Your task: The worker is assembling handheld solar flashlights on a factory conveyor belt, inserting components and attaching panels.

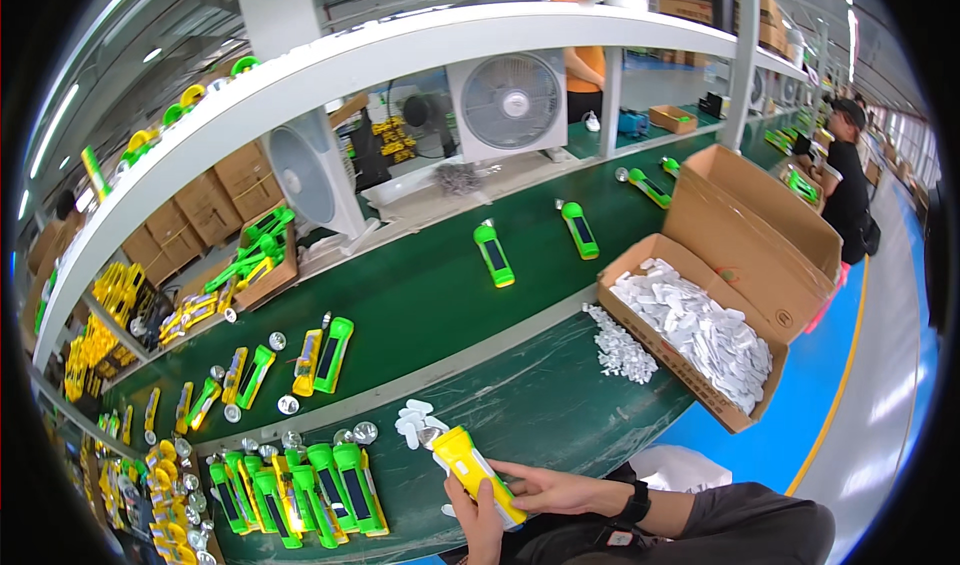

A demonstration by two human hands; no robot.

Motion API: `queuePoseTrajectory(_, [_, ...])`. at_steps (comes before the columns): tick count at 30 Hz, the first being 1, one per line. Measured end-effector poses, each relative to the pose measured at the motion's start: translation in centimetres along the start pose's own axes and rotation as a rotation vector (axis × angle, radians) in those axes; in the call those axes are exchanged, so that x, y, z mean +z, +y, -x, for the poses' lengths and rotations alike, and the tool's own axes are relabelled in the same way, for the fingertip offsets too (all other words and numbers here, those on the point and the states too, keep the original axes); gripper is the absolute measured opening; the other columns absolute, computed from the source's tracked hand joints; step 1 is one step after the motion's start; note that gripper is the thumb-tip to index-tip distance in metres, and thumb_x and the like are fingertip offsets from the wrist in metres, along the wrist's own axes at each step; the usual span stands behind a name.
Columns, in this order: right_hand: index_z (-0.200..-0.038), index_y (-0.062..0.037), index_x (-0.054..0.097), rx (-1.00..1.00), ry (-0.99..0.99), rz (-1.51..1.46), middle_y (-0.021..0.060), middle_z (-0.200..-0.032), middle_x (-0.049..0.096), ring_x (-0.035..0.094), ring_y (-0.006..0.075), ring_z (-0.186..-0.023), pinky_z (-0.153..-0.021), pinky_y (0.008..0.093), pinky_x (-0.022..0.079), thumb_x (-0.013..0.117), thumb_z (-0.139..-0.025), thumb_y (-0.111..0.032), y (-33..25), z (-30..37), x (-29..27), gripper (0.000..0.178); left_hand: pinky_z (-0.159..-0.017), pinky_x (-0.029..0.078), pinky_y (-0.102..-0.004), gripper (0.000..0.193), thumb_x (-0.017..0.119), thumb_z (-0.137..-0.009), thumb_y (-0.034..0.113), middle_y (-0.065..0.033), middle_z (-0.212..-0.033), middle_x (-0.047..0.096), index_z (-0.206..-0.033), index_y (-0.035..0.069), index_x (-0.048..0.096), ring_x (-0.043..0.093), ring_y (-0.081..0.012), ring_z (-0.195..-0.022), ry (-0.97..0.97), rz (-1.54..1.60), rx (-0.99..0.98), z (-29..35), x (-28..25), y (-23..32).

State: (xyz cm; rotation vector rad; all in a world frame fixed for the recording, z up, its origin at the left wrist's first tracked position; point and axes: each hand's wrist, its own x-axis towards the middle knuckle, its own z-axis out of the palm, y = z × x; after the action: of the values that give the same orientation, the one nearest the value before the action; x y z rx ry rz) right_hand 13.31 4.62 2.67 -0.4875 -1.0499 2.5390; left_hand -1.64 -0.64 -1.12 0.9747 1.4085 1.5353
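Observation:
A yellow flashlight [462,451] is tilted over the near edge of the green work table, its silvery reflector end pointing up and left. My left hand [478,523] is closed around its lower body, thumb on the upper side. My right hand [555,489] grips the lower right side of the same flashlight, fingers pressed along it. A small heap of white oval plastic pieces [412,423] lies just beyond the reflector. To the left, several green-and-yellow flashlights [325,490] with dark panels stand packed side by side.
An open cardboard box [640,327] of white plastic pieces stands on the right, with a pile of smaller white parts [622,350] beside it. Further flashlights [493,255] lie on the green conveyor belt [420,295]. A white shelf beam [400,50] arches overhead. Co-workers stand beyond.

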Motion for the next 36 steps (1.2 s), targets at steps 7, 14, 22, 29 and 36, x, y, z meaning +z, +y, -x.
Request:
queuePoseTrajectory(7, [-0.149,-0.019,0.009,0.028,0.009,-0.004,0.0091,-0.124,0.047,0.051,0.0141,-0.107,-0.087,0.0258,0.046,0.063,-0.086,-0.008,-0.1,-0.8,0.2,0.083,-0.096,0.039,-0.0379,0.044,0.043,-0.096,0.02,-0.0176,-0.126,0.042,-0.135,0.0,0.036,0.045,-0.028,-0.115,0.123,-0.43,0.07,1.0,-2.0,3.1])
queuePoseTrajectory(14, [-0.142,-0.0087,0.03,-0.444,0.525,0.779,0.0151,-0.108,0.058,0.063,0.0175,-0.088,-0.079,0.0312,0.052,0.068,-0.079,-0.008,-7.0,-4.4,-6.0,0.073,-0.099,0.036,-0.0408,0.034,0.052,-0.09,0.042,-0.0105,-0.076,0.057,-0.088,0.008,0.053,0.056,-0.0214,-0.075,-0.234,0.645,0.709,2.7,-6.3,20.4])
queuePoseTrajectory(22, [-0.129,-0.0112,0.044,-0.556,1.043,1.567,0.0234,-0.094,0.058,0.06,0.042,-0.087,-0.075,0.0481,0.051,0.072,-0.065,-0.014,-16.6,-14.2,-13.7,0.07,-0.093,0.041,-0.0382,0.033,0.056,-0.089,0.039,-0.0067,-0.06,0.048,-0.073,0.012,0.045,0.049,-0.0179,-0.06,-0.31,1.0,0.913,3.2,-8.1,22.9])
queuePoseTrajectory(29, [-0.123,-0.0082,0.046,-0.26,1.186,1.591,0.0236,-0.097,0.059,0.062,0.0391,-0.089,-0.077,0.0454,0.053,0.073,-0.064,-0.018,-16.9,-19.4,-16.1,0.066,-0.092,0.042,-0.0384,0.032,0.057,-0.088,0.038,-0.0074,-0.062,0.049,-0.074,0.011,0.047,0.051,-0.0188,-0.062,-0.236,1.028,0.979,3.0,-9.9,20.8])
queuePoseTrajectory(36, [-0.117,-0.0015,0.045,-0.207,1.186,1.697,0.0232,-0.1,0.056,0.062,0.0396,-0.089,-0.077,0.0441,0.053,0.078,-0.064,-0.032,-15.0,-21.2,-15.9,0.07,-0.091,0.043,-0.0385,0.031,0.058,-0.088,0.037,-0.0081,-0.064,0.051,-0.075,0.01,0.049,0.052,-0.0196,-0.063,-0.205,1.06,1.035,2.3,-11.4,19.0])
